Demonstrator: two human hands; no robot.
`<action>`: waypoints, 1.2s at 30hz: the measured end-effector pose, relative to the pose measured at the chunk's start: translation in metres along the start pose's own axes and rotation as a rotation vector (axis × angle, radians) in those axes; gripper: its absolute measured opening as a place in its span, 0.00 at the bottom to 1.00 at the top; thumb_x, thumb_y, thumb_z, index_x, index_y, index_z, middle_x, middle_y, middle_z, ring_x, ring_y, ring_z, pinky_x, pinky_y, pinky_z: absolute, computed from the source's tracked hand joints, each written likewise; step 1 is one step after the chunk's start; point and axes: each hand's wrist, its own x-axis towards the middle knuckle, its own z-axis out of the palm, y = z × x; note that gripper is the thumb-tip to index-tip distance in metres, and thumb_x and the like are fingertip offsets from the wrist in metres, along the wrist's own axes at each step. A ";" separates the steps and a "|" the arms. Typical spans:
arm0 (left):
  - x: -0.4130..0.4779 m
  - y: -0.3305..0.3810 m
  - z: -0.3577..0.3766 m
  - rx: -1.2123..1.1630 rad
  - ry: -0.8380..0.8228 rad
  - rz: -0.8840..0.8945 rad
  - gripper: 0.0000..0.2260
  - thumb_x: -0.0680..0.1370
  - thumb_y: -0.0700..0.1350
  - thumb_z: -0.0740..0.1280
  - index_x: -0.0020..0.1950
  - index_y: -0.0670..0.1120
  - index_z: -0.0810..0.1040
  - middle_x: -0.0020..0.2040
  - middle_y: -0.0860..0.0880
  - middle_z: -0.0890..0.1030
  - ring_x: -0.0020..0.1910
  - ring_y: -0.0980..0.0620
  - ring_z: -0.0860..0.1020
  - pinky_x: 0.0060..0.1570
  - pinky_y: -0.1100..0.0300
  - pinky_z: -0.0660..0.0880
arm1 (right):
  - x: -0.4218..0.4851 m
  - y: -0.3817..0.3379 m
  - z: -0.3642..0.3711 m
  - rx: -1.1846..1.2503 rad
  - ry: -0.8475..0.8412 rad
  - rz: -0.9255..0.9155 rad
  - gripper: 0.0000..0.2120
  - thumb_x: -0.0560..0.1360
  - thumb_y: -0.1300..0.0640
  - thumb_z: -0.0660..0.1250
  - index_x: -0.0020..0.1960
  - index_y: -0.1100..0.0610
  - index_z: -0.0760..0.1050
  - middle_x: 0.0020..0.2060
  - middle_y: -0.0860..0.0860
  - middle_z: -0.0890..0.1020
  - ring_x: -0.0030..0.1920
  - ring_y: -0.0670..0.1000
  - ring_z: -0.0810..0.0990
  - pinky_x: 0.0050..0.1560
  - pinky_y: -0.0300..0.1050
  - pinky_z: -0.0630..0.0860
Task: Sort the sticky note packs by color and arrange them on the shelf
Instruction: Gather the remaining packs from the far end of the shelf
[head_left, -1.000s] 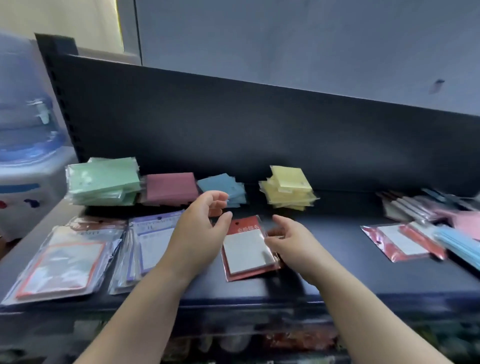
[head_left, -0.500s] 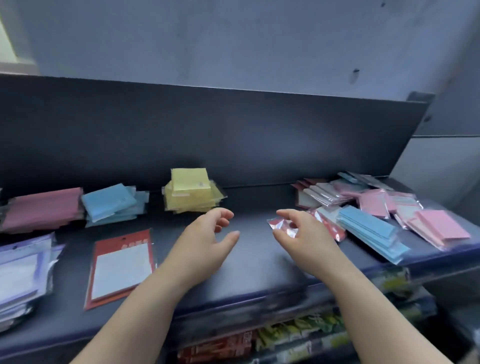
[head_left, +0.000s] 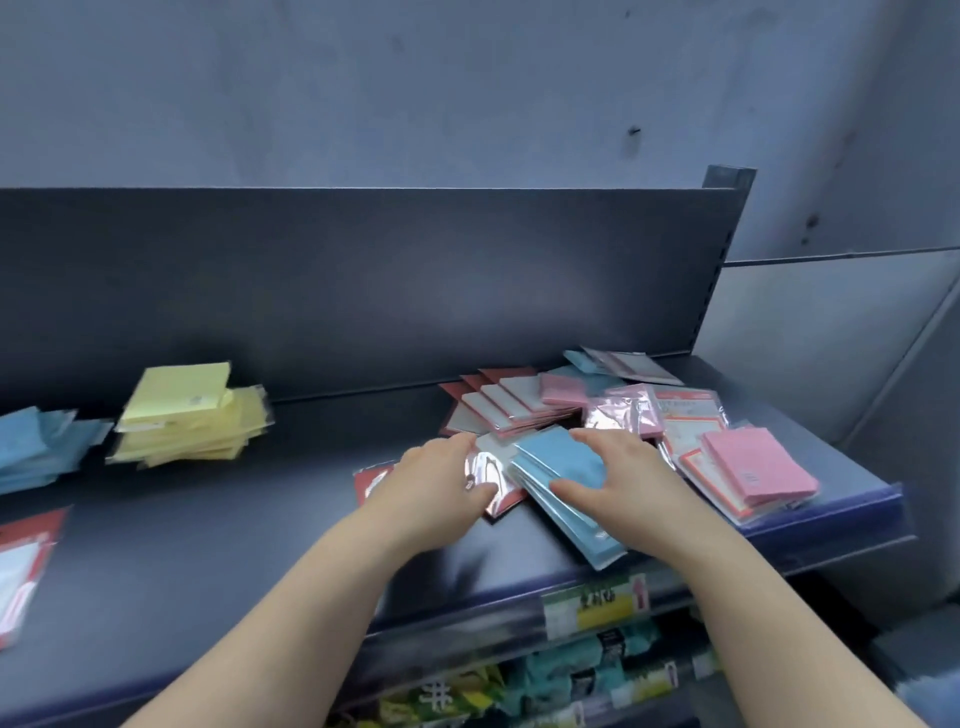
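On the dark shelf (head_left: 218, 525), an unsorted heap lies at the right: a fanned stack of blue packs (head_left: 563, 488), red-backed white packs (head_left: 506, 405) and pink packs (head_left: 756, 467). My right hand (head_left: 618, 473) rests on the blue stack, thumb and fingers closing around its upper packs. My left hand (head_left: 441, 483) lies flat on a shiny red-edged pack (head_left: 488, 470) just left of the blue stack. A sorted yellow pile (head_left: 187, 415) and a blue pile (head_left: 36, 447) sit farther left.
The shelf's dark back panel (head_left: 363, 280) rises behind the piles. A red-edged pack (head_left: 23, 566) lies at the far left edge. A lower shelf (head_left: 571, 675) with coloured goods and price tags sits below the front lip.
The view swung right. Both hands left the red-edged pack at the left and reached to the heap; the right hand has come down on the blue stack, the left on the shiny pack.
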 end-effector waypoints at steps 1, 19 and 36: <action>0.007 0.002 0.002 0.066 -0.007 -0.051 0.13 0.76 0.53 0.61 0.58 0.49 0.70 0.59 0.47 0.76 0.56 0.44 0.71 0.56 0.50 0.71 | 0.001 0.006 0.000 -0.011 -0.037 -0.002 0.33 0.73 0.39 0.65 0.74 0.47 0.60 0.71 0.46 0.64 0.71 0.49 0.62 0.69 0.46 0.61; 0.009 -0.012 -0.015 -0.860 0.208 -0.436 0.07 0.74 0.34 0.63 0.43 0.34 0.80 0.33 0.43 0.77 0.31 0.50 0.74 0.31 0.62 0.73 | 0.013 0.014 0.012 0.153 -0.050 -0.100 0.24 0.76 0.52 0.59 0.71 0.43 0.64 0.67 0.48 0.65 0.67 0.51 0.59 0.67 0.46 0.60; -0.115 -0.129 -0.086 -1.119 0.785 -0.514 0.05 0.80 0.40 0.63 0.48 0.44 0.78 0.35 0.48 0.82 0.34 0.52 0.78 0.41 0.54 0.76 | 0.003 -0.128 0.087 0.390 0.109 -0.645 0.20 0.76 0.60 0.57 0.64 0.48 0.75 0.56 0.40 0.75 0.57 0.43 0.72 0.55 0.20 0.61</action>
